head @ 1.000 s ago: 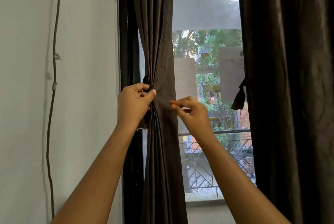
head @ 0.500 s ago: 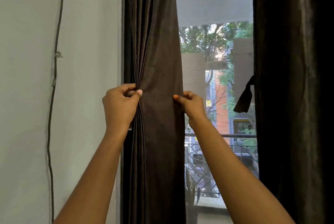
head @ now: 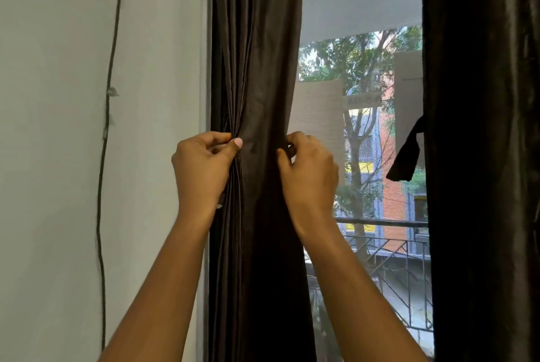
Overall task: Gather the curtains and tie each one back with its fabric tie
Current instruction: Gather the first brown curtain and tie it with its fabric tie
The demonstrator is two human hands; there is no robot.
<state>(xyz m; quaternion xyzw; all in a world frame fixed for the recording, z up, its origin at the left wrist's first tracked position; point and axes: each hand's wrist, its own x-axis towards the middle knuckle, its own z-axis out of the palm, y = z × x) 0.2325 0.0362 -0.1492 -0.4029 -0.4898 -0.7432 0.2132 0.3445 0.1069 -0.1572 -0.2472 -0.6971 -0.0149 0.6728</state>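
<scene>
The task looks to be at an early stage, with the gathering of the first curtain under way and no tying done. The left curtain (head: 257, 84) hangs from 12 o'clock down to 6 o'clock just left of the frame's middle, beside the pale wall (head: 58, 157). It is only partly bunched: a bundle of narrow pleats sits on its wall side, while a broad flat panel remains on its window side. The left hand (head: 201, 166) pinches that bundle of pleats, thumb pressed against the folds and fingers curled behind them. At 3 o'clock from it, the right hand (head: 309, 174) has its fingers curled round the curtain's free edge, pinching the cloth there. By my reading, the flat panel between the two hands has yet to be drawn over to the pleats before anything can be wrapped around it. This curtain's own tie is not in sight, so I cannot tell where it is. The right curtain (head: 482, 157) fills the 3 o'clock side, hanging straight and ungathered, and its fabric tie (head: 406, 154) dangles loose at its inner edge, around nothing. Both knots therefore remain to be made, and the right curtain is untouched. A thin cable (head: 106, 134) runs down the wall at 9 o'clock.
</scene>
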